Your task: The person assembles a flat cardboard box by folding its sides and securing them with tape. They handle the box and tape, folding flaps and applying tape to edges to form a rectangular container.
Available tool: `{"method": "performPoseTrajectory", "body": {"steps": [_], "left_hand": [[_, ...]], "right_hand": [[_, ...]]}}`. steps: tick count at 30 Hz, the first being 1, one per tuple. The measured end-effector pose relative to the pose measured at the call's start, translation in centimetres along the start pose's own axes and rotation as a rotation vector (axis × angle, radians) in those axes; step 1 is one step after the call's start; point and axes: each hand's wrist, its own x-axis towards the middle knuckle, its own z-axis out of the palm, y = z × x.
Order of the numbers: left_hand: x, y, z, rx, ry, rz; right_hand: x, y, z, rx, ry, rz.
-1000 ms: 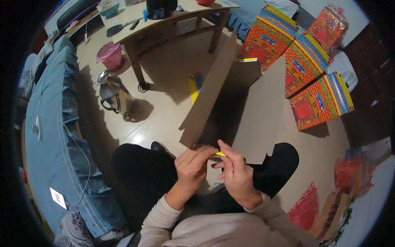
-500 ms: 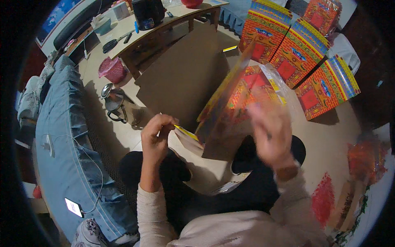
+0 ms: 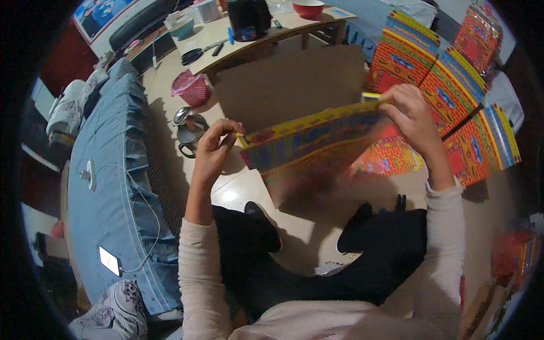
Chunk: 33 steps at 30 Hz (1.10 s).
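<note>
Blue sofa (image 3: pixel 107 204) at left; pale floor (image 3: pixel 229 198) at centre; table (image 3: pixel 283 31) cut off at upper centre; printed boxes (image 3: pixel 396 59) at upper right. Kettle (image 3: pixel 187 136) partly hidden by the left hand (image 3: pixel 220 135); carton (image 3: pixel 289 82) at centre, its lower front blurred. Left hand pinches the left end of the carton's printed edge, right hand (image 3: pixel 411 110) its right end
</note>
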Motion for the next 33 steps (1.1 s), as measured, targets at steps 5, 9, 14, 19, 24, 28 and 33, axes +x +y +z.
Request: {"method": "performPoseTrajectory", "body": {"steps": [5, 9, 14, 19, 24, 28, 33], "left_hand": [[-2.1, 1.3, 2.5, -0.125, 0.206, 0.035], [-4.7, 1.8, 4.0, -0.217, 0.182, 0.111], [-5.5, 2.4, 3.6, -0.09, 0.29, 0.096], [-7.8, 2.3, 3.7, -0.13, 0.489, 0.153], [-9.1, 2.1, 4.2, -0.04, 0.501, 0.173], [-9.6, 2.3, 4.3, -0.141, 0.48, 0.074], [-9.4, 2.6, 4.0, -0.201, 0.384, 0.042]], "right_hand": [[-0.4, -2.9, 0.2, -0.018, -0.033, 0.147], [0.5, -4.1, 0.2, -0.019, -0.041, 0.067], [2.3, -6.9, 0.5, -0.008, -0.104, -0.046], [4.1, -8.9, 1.2, -0.093, -0.147, -0.024], [4.8, -9.3, 1.5, -0.077, -0.162, -0.015], [6.7, -12.6, 2.1, 0.093, -0.333, -0.167], [9.2, -16.7, 5.5, 0.301, -0.57, -0.358]]}}
